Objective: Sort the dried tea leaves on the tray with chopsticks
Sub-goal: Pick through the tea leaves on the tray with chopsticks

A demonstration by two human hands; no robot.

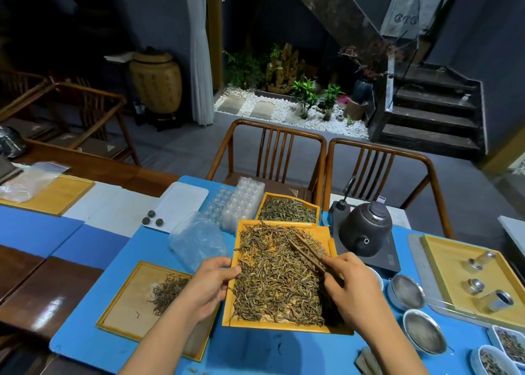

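A yellow tray [229, 303] lies in front of me on the blue mat, covered with a thick layer of dried tea leaves [277, 278]. My left hand [211, 283] grips the tray's left rim, thumb over the edge. My right hand [350, 285] holds brown chopsticks [306, 254]; their tips point up and left into the leaves near the tray's far right. A wooden-framed tray [119, 303] at the left carries a small pile of leaves [167, 291]. Behind the main tray a second yellow tray [287, 210] holds greener leaves.
A dark kettle [365, 229] on a black base stands right of the tray. Metal strainers [406, 292], bowls of leaves [493, 360] and a yellow tray with small jars [434, 261] sit at the right. Plastic bag [197, 239], clear moulds [241, 204] and tea balls [152, 218] lie left. Two chairs [272, 150] face me.
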